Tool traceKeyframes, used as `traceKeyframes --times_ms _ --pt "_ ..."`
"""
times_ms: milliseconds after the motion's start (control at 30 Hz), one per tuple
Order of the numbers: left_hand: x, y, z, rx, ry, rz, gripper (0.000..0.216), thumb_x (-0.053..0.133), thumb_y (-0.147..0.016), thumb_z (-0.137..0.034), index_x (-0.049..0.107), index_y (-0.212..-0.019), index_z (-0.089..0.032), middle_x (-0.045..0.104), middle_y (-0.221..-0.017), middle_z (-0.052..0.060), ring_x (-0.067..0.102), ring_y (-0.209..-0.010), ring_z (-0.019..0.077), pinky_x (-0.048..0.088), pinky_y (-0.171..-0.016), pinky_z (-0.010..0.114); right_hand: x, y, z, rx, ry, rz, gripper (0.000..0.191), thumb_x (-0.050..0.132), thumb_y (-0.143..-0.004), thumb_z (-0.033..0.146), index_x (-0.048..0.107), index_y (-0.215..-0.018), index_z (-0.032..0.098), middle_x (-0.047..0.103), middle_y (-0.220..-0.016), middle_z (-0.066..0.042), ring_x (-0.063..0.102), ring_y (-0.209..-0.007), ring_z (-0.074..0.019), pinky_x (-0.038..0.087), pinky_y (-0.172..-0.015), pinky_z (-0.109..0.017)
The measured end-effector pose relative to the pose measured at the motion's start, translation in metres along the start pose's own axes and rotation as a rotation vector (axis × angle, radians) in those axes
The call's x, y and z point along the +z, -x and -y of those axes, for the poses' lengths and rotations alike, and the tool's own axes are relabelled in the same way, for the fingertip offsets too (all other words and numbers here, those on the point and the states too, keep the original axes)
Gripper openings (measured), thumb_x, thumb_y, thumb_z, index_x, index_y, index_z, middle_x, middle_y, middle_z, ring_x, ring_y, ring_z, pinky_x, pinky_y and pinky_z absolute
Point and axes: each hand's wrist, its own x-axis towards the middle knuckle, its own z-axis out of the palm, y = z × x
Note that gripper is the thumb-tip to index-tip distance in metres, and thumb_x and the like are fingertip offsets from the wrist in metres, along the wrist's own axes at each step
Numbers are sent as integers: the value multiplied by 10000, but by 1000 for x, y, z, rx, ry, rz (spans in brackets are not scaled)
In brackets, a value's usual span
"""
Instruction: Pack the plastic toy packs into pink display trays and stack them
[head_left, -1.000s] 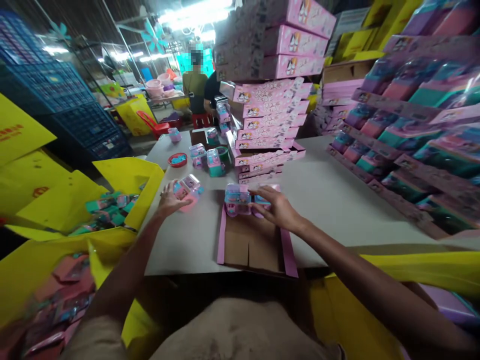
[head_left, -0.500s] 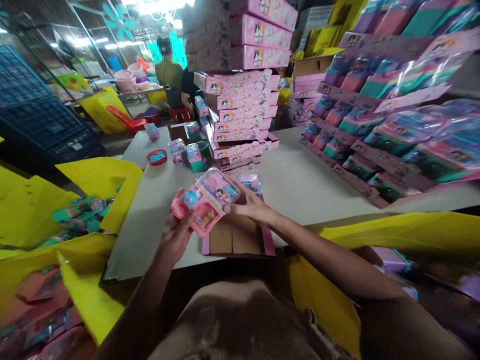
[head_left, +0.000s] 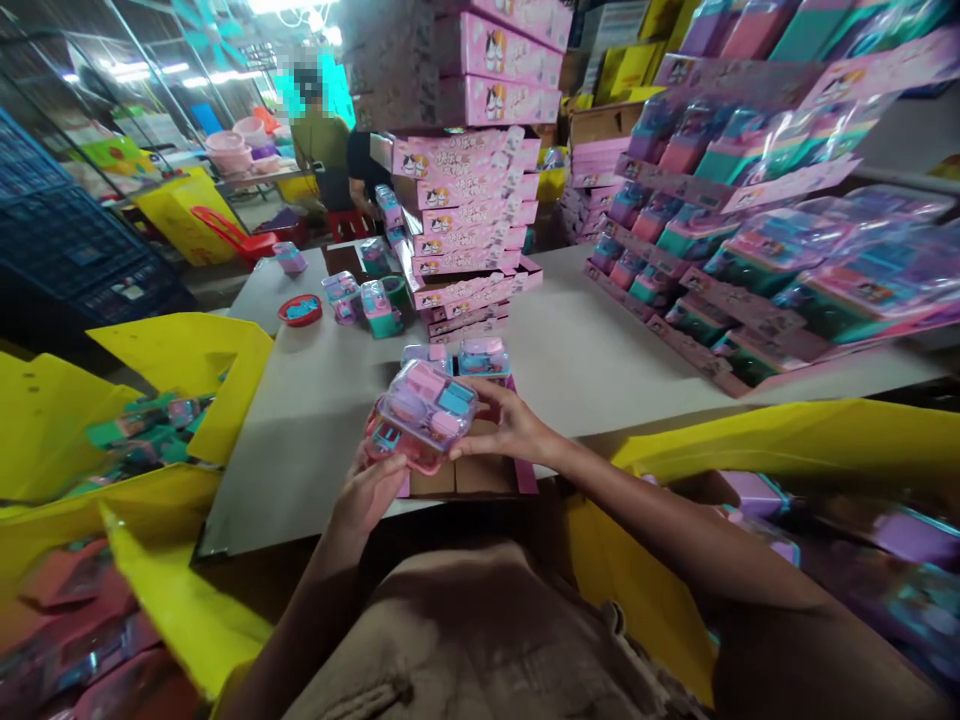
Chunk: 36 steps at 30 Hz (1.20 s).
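Note:
A toy case (head_left: pixel 426 405) with a pink base and a clear lid full of pastel pieces is held between both hands above the table. My left hand (head_left: pixel 371 490) grips its lower left side, thumb on the front edge. My right hand (head_left: pixel 514 428) grips the right side, fingers on the clear lid. The lid lies over the base; whether it is latched I cannot tell. Below is an open cardboard tray (head_left: pixel 472 480) with pink sides. At its far end sit two toy cases, one being a blue-rimmed case (head_left: pixel 484 357).
Pink boxes (head_left: pixel 469 220) are stacked behind the tray. Filled display trays (head_left: pixel 675 270) stand at right. A red bowl (head_left: pixel 301 311) and loose cases (head_left: pixel 381 308) lie at left. Yellow bins (head_left: pixel 225 390) flank the table (head_left: pixel 292 450). A person (head_left: pixel 322 150) is in the background.
The toy case was spread open; its clear lid is now folded over the pink base. The hands have come closer together, and the view has shifted slightly. Two cases now show in the tray.

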Motion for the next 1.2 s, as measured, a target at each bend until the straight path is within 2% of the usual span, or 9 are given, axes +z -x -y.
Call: traceKeyframes --times_ms 333,433,533,667,733,833,933,1067,1200 --pt "-3 9 10 85 -16 -128 966 907 -696 -332 483 -1563 -356 587 -1574 82 544 -1461 332 431 -1233 546 -1 8 -12 100 -155 72 929 1000 -653 489 625 -1486 320 660 -1456 -80 666 -1288 -280 554 -1112 -487" --pt "-8 12 14 65 8 -145 901 893 -695 -316 532 -1520 -338 599 -1566 70 531 -1472 327 446 -1222 524 1 15 -21 119 -115 66 926 979 -669 552 618 -1484 299 693 -1392 -83 678 -1260 -281 547 -1120 -502" --pt "-13 14 22 -97 138 -85 631 833 -738 -424 688 -1320 -226 746 -1343 108 621 -1367 378 519 -1138 555 -4 30 -21 104 28 70 931 923 -728 627 578 -1517 273 686 -1378 -111 681 -1244 -298 560 -1097 -519" --pt "-10 6 37 -420 280 40 462 808 -757 -505 777 -1066 -163 820 -1032 104 754 -1109 350 576 -1063 482 -21 51 7 -127 444 98 1162 936 -729 592 345 -1681 284 439 -1644 -187 464 -1501 -382 452 -1205 -605" --pt "-3 -3 44 -551 288 66 420 835 -762 -473 790 -1039 -161 820 -1011 92 767 -1046 304 594 -1028 415 -30 55 22 -235 621 231 1016 892 -809 546 395 -1655 282 456 -1628 -182 413 -1539 -375 396 -1247 -611" --pt "6 -22 52 -636 166 55 509 802 -813 -585 790 -1107 -169 800 -1179 127 743 -1128 337 613 -994 453 -40 54 21 -253 723 308 755 824 -887 536 544 -1526 246 603 -1439 -178 574 -1379 -339 509 -1151 -541" --pt "7 -38 63 -397 -96 13 715 760 -838 -688 685 -1389 -241 661 -1484 129 618 -1372 385 582 -1061 531 -46 42 -7 -151 790 157 796 897 -802 520 584 -1453 186 630 -1341 -191 633 -1266 -350 569 -1055 -517" --pt "0 -52 80 11 -527 67 1088 958 -670 -507 453 -1610 -292 482 -1647 149 469 -1519 384 457 -1209 569 -57 23 -41 -33 782 66 833 964 -676 462 619 -1379 178 622 -1365 -190 616 -1281 -377 546 -1072 -574" --pt "-10 -64 95 189 -820 45 959 913 -723 -467 496 -1554 -231 548 -1570 185 467 -1511 390 330 -1283 596 -80 30 -45 275 419 -120 629 667 -911 709 652 -1218 161 698 -1217 -196 716 -1097 -310 641 -847 -460"
